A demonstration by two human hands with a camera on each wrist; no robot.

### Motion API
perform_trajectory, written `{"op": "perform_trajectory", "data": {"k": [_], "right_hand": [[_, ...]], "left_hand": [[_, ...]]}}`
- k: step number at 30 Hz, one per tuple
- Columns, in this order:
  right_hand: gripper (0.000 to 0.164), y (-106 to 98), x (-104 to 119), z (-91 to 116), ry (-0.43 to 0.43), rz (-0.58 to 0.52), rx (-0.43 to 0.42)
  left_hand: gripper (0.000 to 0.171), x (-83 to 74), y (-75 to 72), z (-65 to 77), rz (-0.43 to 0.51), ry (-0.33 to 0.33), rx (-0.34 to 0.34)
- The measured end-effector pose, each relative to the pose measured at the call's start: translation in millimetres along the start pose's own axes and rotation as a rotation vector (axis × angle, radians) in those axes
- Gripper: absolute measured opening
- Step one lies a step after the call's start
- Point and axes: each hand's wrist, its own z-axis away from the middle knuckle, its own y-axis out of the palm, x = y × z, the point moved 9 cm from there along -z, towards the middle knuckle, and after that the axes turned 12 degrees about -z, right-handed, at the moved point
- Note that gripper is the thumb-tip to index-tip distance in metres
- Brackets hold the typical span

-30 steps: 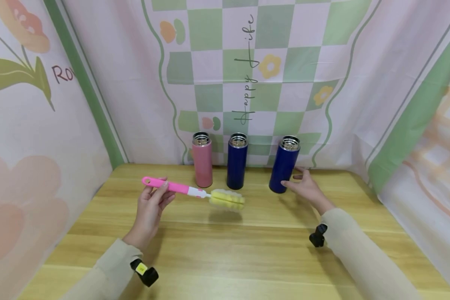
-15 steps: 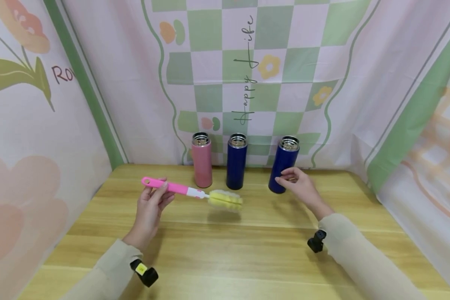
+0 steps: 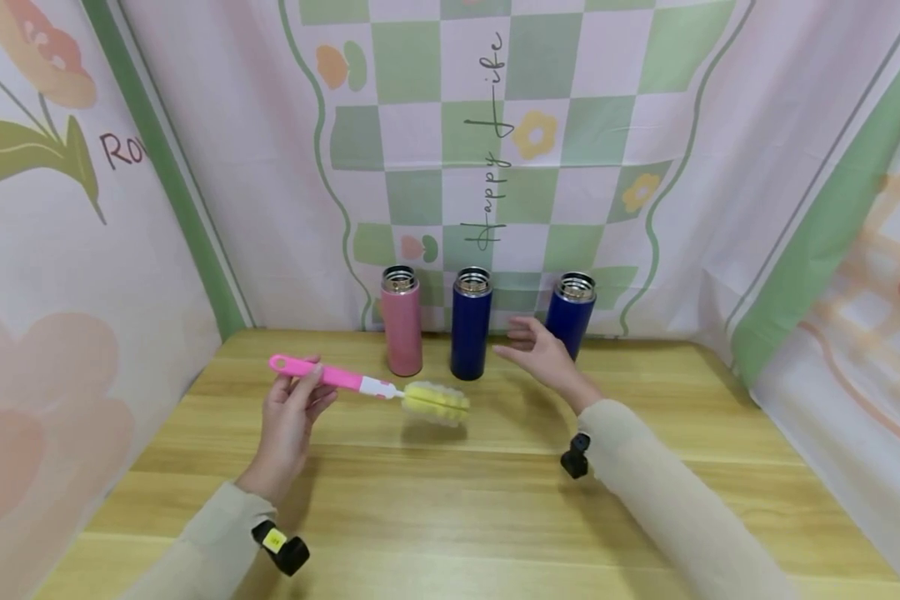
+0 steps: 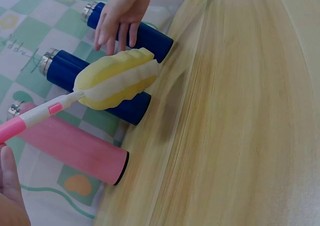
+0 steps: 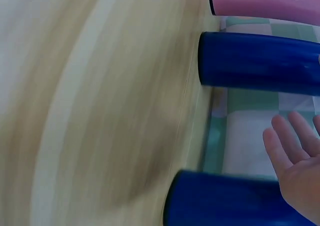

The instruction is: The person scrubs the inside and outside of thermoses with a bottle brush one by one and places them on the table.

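Observation:
My left hand grips the pink handle of a bottle brush, holding it above the table. Its yellow sponge head points right, in front of the bottles. My right hand is in the air with fingers apart and nothing in them, between two blue bottles. The middle blue bottle stands just left of its fingertips, apart from them. Behind the hand, the right blue bottle is partly hidden. A pink bottle stands at the left of the row. All three bottles are upright, with open steel mouths.
The wooden table reaches toward me from the bottles. Right behind the row hangs a checkered green and white curtain. Patterned cloth also hangs along the left and right sides.
My right hand has let go of the right blue bottle and moved left toward the middle blue bottle. The left hand still holds the brush at nearly the same spot.

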Motion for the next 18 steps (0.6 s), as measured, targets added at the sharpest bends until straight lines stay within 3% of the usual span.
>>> {"op": "perform_trajectory", "data": {"k": [10, 18], "right_hand": [[0.094, 29, -19, -24, 0.099, -0.122, 0.002], [0.101, 47, -26, -38, 0.13, -0.196, -0.016]], "left_hand": [[0.012, 0.5, -3.0, -0.5, 0.002, 0.011, -0.008], [0.012, 0.6, -10.6, -1.4, 0.026, 0.012, -0.039]]}}
